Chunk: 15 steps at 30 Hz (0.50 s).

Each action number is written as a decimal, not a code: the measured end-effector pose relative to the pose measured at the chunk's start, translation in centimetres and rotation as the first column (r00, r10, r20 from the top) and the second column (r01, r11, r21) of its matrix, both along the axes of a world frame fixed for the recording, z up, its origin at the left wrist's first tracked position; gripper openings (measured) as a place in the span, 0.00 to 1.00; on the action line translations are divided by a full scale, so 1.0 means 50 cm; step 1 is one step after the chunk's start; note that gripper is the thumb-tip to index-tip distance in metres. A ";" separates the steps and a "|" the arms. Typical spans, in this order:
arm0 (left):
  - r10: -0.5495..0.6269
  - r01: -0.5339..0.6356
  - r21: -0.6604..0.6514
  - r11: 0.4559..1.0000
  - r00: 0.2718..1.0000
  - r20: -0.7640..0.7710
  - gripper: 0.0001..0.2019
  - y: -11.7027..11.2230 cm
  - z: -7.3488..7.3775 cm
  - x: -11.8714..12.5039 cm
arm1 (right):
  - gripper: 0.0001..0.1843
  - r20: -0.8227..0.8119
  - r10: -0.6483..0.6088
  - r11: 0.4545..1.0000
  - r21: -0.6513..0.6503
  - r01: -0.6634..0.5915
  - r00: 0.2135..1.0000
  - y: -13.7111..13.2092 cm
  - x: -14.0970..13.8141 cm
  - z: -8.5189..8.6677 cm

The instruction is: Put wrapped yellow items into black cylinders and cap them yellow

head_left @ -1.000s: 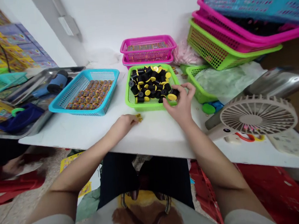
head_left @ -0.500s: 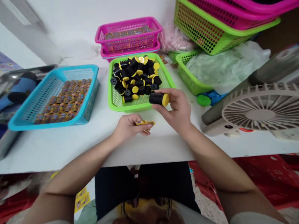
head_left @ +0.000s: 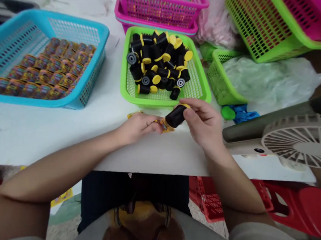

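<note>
My right hand (head_left: 205, 122) grips a black cylinder with a yellow cap (head_left: 175, 116) between thumb and fingers, tilted in front of the green basket. Close beside it, my left hand (head_left: 140, 127) is closed on a yellow printed label (head_left: 166, 126), much of which the fingers hide. The cylinder's lower end is at the label; whether they touch, I cannot tell. Just beyond my hands, the green basket (head_left: 124, 89) holds a heap of similar black cylinders (head_left: 156, 51) with yellow caps.
On the left a blue basket (head_left: 77, 101) holds rows of small items with colourful labels (head_left: 40, 74). Pink baskets (head_left: 156, 11) stand at the back. To the right are a green basket with a clear plastic bag (head_left: 267, 81), stacked baskets (head_left: 255, 23) and a fan (head_left: 306, 143).
My right hand has brought the black cylinder down from the basket's edge to the label in my left hand and tilted it. The camera view has shifted closer to the table.
</note>
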<state>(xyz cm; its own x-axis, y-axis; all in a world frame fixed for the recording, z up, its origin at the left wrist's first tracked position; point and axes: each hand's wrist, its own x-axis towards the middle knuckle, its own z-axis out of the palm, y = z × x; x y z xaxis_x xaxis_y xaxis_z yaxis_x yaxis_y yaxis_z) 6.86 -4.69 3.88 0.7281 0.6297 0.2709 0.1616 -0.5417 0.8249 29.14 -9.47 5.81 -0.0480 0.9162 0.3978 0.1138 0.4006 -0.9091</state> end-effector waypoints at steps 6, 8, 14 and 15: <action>0.160 -0.161 -0.096 0.982 0.987 -0.025 0.16 -0.006 0.013 0.006 | 0.17 0.071 -0.054 0.998 0.033 0.052 0.996 0.007 0.000 -0.001; 0.175 -0.177 -0.121 0.977 0.984 -0.029 0.16 -0.006 0.013 0.009 | 0.17 0.105 -0.071 0.995 0.074 0.063 0.992 0.009 -0.001 -0.001; 0.112 -0.096 -0.212 0.973 0.991 0.068 0.17 -0.010 0.004 0.019 | 0.17 0.240 -0.025 0.984 0.176 -0.018 0.970 0.015 0.017 0.004; 0.106 -0.078 -0.258 0.963 0.990 0.095 0.17 -0.013 0.005 0.021 | 0.18 0.262 -0.004 0.985 0.170 -0.042 0.965 0.017 0.021 0.005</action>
<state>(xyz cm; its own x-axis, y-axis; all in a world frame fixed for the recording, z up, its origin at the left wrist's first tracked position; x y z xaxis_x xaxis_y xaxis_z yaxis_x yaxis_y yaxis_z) 7.89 -5.33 4.12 0.6393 0.7505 0.1672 0.1038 -0.2996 0.9484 30.20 -8.64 6.05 -0.1873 0.8329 0.5208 0.3285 0.5528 -0.7659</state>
